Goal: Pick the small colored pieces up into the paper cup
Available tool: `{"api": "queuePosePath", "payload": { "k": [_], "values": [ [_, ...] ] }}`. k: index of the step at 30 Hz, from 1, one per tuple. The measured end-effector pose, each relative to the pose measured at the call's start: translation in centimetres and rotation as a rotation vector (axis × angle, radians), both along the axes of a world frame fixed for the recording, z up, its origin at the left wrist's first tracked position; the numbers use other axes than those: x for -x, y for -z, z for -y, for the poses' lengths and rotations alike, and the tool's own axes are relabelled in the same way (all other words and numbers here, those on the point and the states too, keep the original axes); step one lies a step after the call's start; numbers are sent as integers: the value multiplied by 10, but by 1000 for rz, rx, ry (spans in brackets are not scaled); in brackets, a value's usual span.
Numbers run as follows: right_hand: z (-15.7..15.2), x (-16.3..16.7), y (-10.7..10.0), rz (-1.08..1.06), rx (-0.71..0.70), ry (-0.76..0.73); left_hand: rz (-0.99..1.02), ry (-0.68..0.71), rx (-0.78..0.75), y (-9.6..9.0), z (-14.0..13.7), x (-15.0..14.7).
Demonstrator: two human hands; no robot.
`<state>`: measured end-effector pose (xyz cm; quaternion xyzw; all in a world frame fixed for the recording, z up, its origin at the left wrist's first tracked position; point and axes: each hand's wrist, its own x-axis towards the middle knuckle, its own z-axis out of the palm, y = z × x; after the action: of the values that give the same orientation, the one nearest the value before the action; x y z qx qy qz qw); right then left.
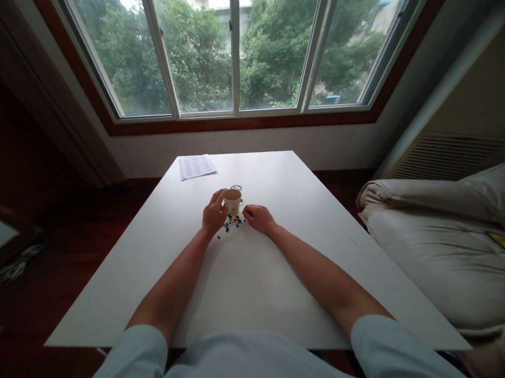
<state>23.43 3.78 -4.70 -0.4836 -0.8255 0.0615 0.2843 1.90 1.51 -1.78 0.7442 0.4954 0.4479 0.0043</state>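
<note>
A small cream-coloured cup (pixel 233 204) stands upright near the middle of the white table (pixel 243 289), its open mouth facing up. My left hand (pixel 215 213) curves around the cup's left side, with the fingers at the rim and the thumb towards the front. Just in front of the cup lies a scatter of tiny coloured pieces (pixel 233 221) in blue, yellow, black and other colours. To the right of these pieces, my right hand (pixel 258 218) rests low over the table with its fingers curled together. Whatever its fingertips may pinch is too small to see.
Behind the cup lies a thin dark loop (pixel 235 187), like a cord or wire. Printed sheets of paper (pixel 197 166) lie at the table's far left corner. A padded light-coloured seat (pixel 449 237) stands to the right, and a window (pixel 233 51) is beyond the table.
</note>
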Motion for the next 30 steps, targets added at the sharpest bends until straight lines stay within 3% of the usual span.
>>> {"api": "queuePosePath", "payload": {
  "k": [13,19,23,26,30],
  "values": [
    [-4,-4,0,54,88,-251,79,41,58,1,-1,4],
    [-4,-4,-5,134,94,-241,189,-87,42,5,-13,21],
    [-3,-4,-4,167,53,-200,83,-107,343,5,-25,45],
    [-3,-3,-2,165,33,-163,-122,23,585,2,-26,57],
    [-3,-2,-2,154,51,-142,-279,164,773,-8,-20,60]
  ]
}}
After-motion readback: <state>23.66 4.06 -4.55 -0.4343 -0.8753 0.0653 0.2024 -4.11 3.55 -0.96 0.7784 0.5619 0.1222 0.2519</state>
